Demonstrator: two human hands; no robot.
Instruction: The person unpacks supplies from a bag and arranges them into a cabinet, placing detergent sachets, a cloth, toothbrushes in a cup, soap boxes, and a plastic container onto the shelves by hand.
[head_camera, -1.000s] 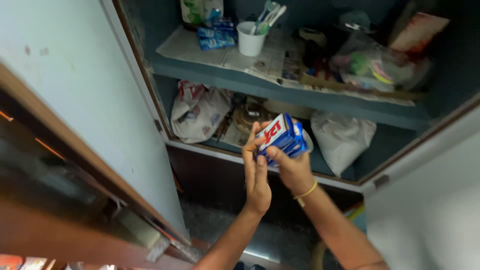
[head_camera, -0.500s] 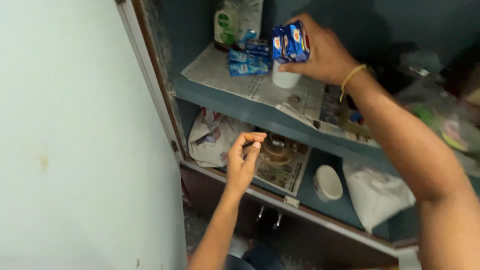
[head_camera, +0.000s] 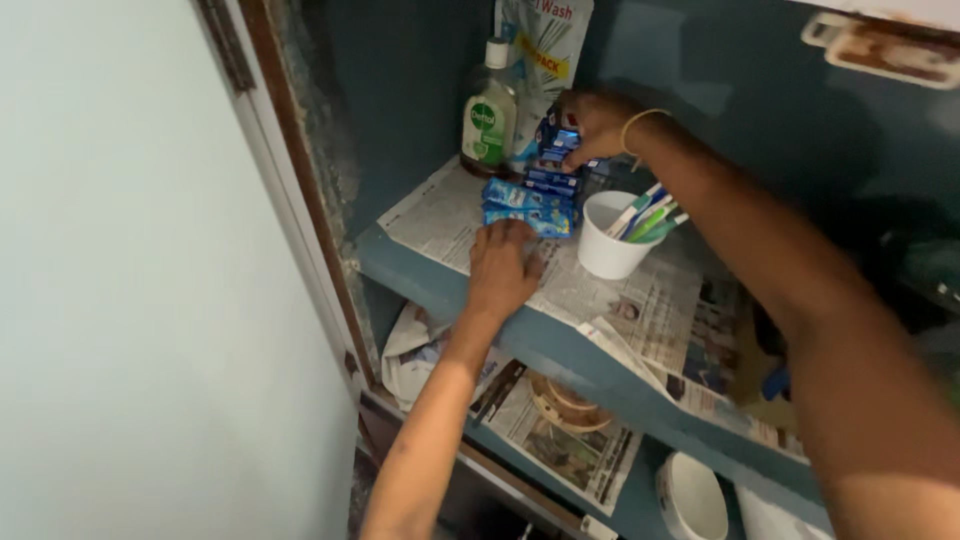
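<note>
Now the right hand (head_camera: 598, 122), closed around a blue packet (head_camera: 558, 135), had carried it from mid-air down onto the stack of blue packets (head_camera: 535, 195) on the newspaper-lined shelf (head_camera: 440, 290). Meanwhile the left hand (head_camera: 503, 268) (empty, fingers loosely spread) had risen to steady that stack, beside a white cup (head_camera: 606, 245) and green bottle (head_camera: 488, 125).

A home storage cupboard: newspaper-lined shelf (head_camera: 600, 300) carrying a white cup of toothbrushes (head_camera: 612, 235), an antiseptic liquid bottle (head_camera: 489, 125) at the back left corner and stacked blue soap packets (head_camera: 530, 200).
</note>
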